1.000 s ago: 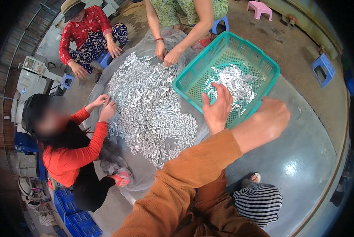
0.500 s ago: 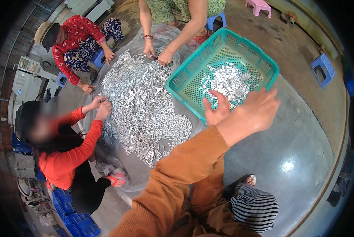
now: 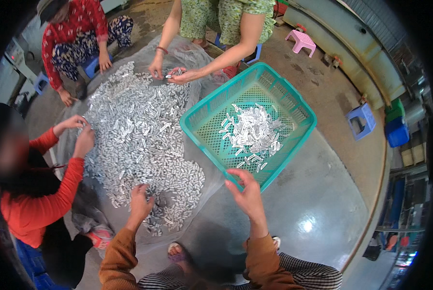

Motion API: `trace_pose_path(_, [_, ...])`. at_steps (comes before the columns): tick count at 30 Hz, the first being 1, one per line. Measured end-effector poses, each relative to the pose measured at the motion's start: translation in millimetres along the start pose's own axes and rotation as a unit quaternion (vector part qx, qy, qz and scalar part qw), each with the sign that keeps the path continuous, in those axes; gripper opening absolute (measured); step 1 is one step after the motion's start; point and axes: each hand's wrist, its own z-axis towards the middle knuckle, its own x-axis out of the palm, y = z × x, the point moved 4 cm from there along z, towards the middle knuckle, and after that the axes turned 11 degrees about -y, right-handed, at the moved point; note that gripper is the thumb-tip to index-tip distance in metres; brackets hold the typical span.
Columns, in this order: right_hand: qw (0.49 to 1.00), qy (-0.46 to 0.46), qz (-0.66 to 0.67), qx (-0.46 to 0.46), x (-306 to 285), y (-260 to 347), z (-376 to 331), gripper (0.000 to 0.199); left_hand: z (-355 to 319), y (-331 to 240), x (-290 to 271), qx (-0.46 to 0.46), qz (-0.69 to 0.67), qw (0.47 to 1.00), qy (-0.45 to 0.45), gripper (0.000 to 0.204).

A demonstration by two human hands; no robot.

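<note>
A big heap of small silvery metal pieces [image 3: 139,140] lies on a clear plastic sheet [image 3: 204,159] on the floor. My left hand [image 3: 140,202] reaches down into the near edge of the heap, fingers curled among the pieces. My right hand [image 3: 245,191] rests at the near rim of a teal plastic basket [image 3: 303,113], fingers apart. Inside the basket lies a smaller pile of the same silvery pieces [image 3: 252,133].
Three other people sit around the heap: one in orange-red [image 3: 37,193] at the left, one in a red patterned top [image 3: 76,29] at the back left, one in green [image 3: 216,19] at the back. A pink stool [image 3: 301,42] and blue stool [image 3: 362,121] stand on the concrete floor.
My right hand has drawn back from over the basket to its near rim. My left hand has come into view on the heap. The view has shifted lower.
</note>
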Motion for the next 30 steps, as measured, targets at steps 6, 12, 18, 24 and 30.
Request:
trace_pose_path(6, [0.998,0.066,-0.001,0.010,61,2,-18,0.028,-21,25,72,-0.108,0.081,0.973,-0.188,0.072])
trace_pose_path(12, [0.990,0.137,0.009,0.039,126,-4,-22,0.029,10,-70,113,0.023,-0.052,0.995,-0.084,0.070])
trace_pose_path(18, [0.975,0.220,0.019,0.033,192,2,-57,0.026,-71,-35,43,0.062,-0.135,0.987,-0.068,0.053])
trace_pose_path(24, [0.900,0.302,-0.247,-0.194,285,-24,-92,0.044,-85,134,2,-0.242,-0.077,0.950,-0.182,0.058])
trace_pose_path(30, [0.918,0.207,-0.244,-0.236,254,-52,-61,0.063,-13,96,18,-0.143,0.102,0.916,-0.361,0.062])
